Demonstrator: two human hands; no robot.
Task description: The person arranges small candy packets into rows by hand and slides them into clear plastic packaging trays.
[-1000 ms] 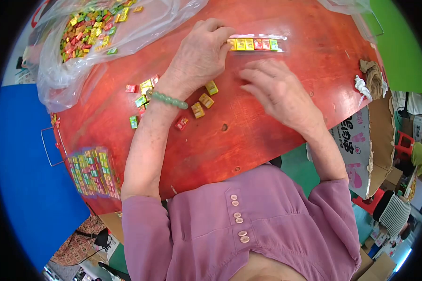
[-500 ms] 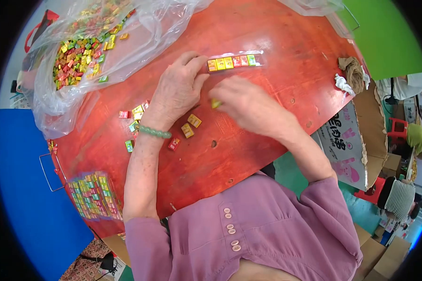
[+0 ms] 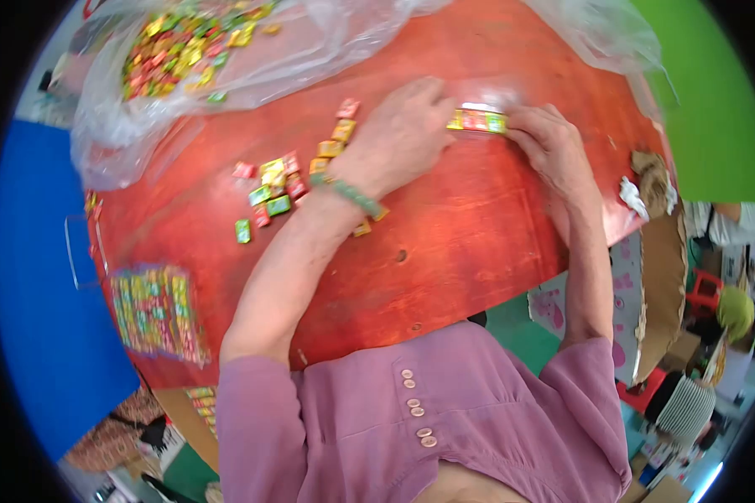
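Note:
A short row of small candy packs (image 3: 482, 121), in yellow, red and green, lies in a clear plastic sleeve on the red table. My left hand (image 3: 403, 134), with a green bead bracelet at the wrist, is curled at the row's left end and covers part of it. The fingertips of my right hand (image 3: 554, 142) pinch the row's right end. Loose candy packs (image 3: 277, 180) lie to the left of my left forearm, and an orange and red line of packs (image 3: 335, 138) runs beside that hand. A couple more show partly under the wrist.
A big clear plastic bag (image 3: 294, 71) with many candy packs (image 3: 176, 50) spreads over the back left. A wrapped block of packs (image 3: 159, 314) sits at the left edge. Crumpled tissue and brown paper (image 3: 650, 176) lie at the right edge, beside a cardboard box (image 3: 658, 285).
My right hand has moved from below the row, where it held a yellow pack, to the row's right end. My left hand is now over the row's left part. The view has shifted.

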